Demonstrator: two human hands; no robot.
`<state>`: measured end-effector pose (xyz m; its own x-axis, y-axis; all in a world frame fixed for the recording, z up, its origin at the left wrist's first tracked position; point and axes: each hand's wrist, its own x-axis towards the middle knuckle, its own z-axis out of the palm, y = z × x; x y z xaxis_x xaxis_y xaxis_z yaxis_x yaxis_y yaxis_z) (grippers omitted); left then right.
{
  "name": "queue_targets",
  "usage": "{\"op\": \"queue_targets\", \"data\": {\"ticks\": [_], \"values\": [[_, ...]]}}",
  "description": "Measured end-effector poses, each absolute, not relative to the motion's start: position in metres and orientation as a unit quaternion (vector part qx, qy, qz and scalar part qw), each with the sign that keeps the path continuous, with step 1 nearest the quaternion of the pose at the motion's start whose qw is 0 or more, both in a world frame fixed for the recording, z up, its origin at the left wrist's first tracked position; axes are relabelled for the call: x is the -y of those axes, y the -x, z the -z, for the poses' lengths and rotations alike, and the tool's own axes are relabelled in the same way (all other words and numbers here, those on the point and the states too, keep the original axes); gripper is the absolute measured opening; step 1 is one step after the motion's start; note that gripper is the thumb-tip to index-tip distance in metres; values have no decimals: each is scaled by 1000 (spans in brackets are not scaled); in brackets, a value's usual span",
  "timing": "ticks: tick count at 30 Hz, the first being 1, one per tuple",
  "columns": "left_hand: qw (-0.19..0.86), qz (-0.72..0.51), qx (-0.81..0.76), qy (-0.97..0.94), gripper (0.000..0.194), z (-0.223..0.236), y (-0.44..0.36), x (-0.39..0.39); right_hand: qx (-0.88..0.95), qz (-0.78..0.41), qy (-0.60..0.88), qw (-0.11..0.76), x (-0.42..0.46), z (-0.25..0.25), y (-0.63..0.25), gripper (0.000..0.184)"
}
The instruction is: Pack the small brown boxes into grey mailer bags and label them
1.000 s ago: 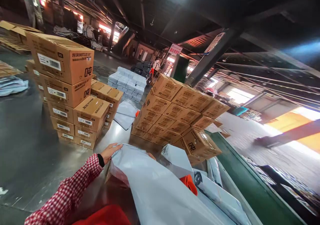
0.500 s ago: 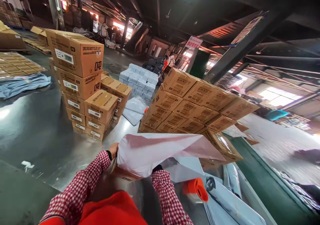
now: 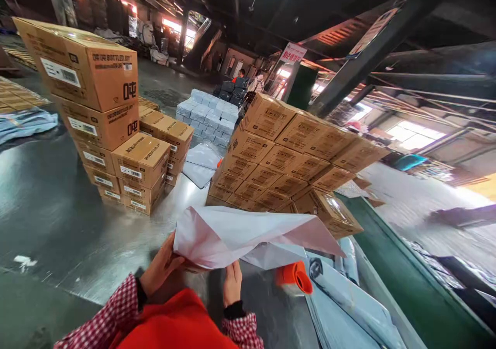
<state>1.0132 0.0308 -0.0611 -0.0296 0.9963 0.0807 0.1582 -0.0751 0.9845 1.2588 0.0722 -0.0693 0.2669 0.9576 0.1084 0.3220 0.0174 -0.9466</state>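
My left hand (image 3: 160, 269) pinches the near-left edge of the pale grey plastic mailer bag (image 3: 248, 232); my right hand (image 3: 232, 283) fingers grip its lower edge. The bag's long axis stretches rightward, away from both hands, toward the orange tape roll (image 3: 296, 277).

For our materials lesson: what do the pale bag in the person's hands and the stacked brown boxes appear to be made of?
Pale bag: probably thin plastic film, slightly glossy; it creases sharply and sags between left hand and right hand.
Stacked brown boxes: corrugated cardboard, matt, with taped seams and printed labels.
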Motion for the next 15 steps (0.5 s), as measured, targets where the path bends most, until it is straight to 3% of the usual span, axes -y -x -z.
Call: {"op": "queue_targets", "data": {"ticks": [4, 9, 15], "values": [[385, -498, -582, -515, 60, 73, -1034, -36, 538, -376, 591, 468, -47, 84, -1250, 50], [337, -500, -622, -499, 50, 86, -1037, -26, 565, -378, 576, 455, -37, 68, -1238, 61], [323, -524, -624, -481, 27, 61, -1024, -21, 566, -364, 581, 458, -43, 64, -1240, 47]]}}
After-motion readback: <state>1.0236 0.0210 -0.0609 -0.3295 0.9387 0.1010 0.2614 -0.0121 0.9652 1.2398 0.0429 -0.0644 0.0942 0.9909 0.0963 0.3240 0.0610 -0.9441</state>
